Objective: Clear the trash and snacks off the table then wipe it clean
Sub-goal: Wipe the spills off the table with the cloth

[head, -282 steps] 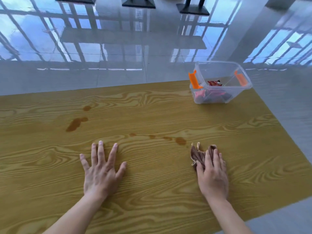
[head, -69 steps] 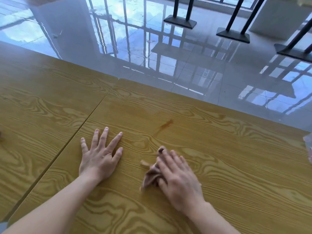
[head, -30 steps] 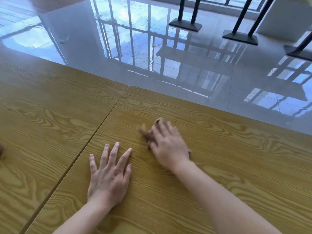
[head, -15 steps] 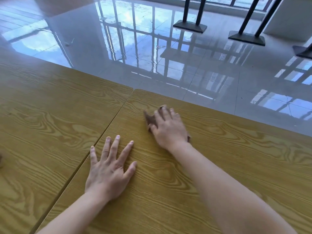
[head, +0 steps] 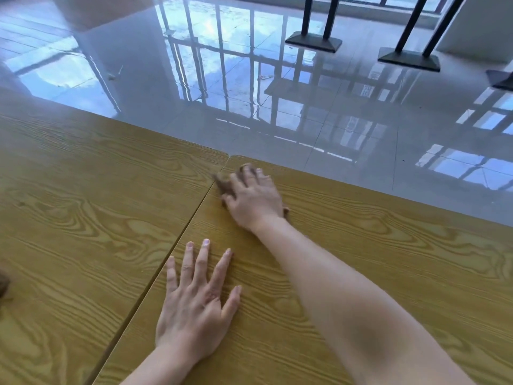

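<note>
1. Right hand (head: 254, 200) is palm-down on a brown cloth (head: 222, 184), at the far-left corner of the right table (head: 388, 273), just beside the seam (head: 177, 240) between the two tabletops
2. Right fingers (head: 259, 173) lie close together, slightly curled, pressing the cloth flat to the wood; fingertips sit near the table's far edge
3. Cloth is mostly hidden under the hand: a brown flap sticks out on the left toward the seam, a small bit shows at the heel of the hand on the right. It's motion-blurred, so its exact outline is hard to tell
4. Right forearm runs diagonally from the bottom-right of the view up to that corner
5. Left hand (head: 194, 301) is flat on the same table, palm down, fingers spread wide, thumb out to the right; holds nothing. It is nearer the near edge, just right of the seam, well apart from the right hand
6. Left table (head: 83, 218) butts against the right one; a dark brown patch (head: 4, 284) shows at the view's left edge, cut off, can't identify it
7. Beyond the far edge: glossy tiled floor (head: 277, 107) with window reflections, and black table bases (head: 313, 41) at top right
</note>
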`<state>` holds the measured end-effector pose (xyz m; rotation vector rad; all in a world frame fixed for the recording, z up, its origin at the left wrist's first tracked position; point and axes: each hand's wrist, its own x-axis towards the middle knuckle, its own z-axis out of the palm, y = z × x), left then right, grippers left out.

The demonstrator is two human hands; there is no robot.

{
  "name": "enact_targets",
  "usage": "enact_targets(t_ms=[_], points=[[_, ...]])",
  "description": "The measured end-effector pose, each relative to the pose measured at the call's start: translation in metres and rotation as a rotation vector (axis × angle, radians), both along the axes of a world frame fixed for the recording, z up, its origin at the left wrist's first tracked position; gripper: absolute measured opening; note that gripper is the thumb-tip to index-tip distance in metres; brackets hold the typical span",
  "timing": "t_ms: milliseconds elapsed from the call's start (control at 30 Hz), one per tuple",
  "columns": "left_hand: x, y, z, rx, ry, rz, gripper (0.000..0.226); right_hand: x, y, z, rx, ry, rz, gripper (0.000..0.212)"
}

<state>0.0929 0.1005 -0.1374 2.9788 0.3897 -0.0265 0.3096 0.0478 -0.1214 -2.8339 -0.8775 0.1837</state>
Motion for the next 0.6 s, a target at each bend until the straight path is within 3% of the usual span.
enact_targets(t_ms=[67,133,200,333,433,500,600], points=[[-0.002,0.001,0.002,-0.021,0.000,-0.007,0.071,-0.033,-0.006,0.000,0.011,0.024,0.196,0.062],[-0.004,0.005,0.003,-0.078,-0.042,-0.001,0.069,-0.045,-0.045,-0.006,0.016,0.015,0.257,0.063],[-0.006,0.007,0.002,-0.106,-0.046,-0.012,0.066,-0.028,-0.104,-0.008,0.022,-0.023,0.101,0.063],[-0.002,0.005,0.001,-0.076,-0.057,-0.013,0.064,0.003,-0.240,-0.002,-0.063,-0.038,-0.417,0.064],[-0.001,0.001,0.001,-0.041,-0.042,-0.035,0.064,-0.025,-0.251,0.000,-0.067,-0.029,-0.540,0.064],[-0.001,-0.005,0.003,-0.004,-0.028,-0.083,0.064,-0.063,-0.227,-0.002,-0.063,-0.033,-0.440,0.062],[-0.002,-0.017,0.007,-0.052,-0.034,-0.051,0.065,-0.137,-0.204,-0.006,-0.057,-0.050,-0.081,0.061]])
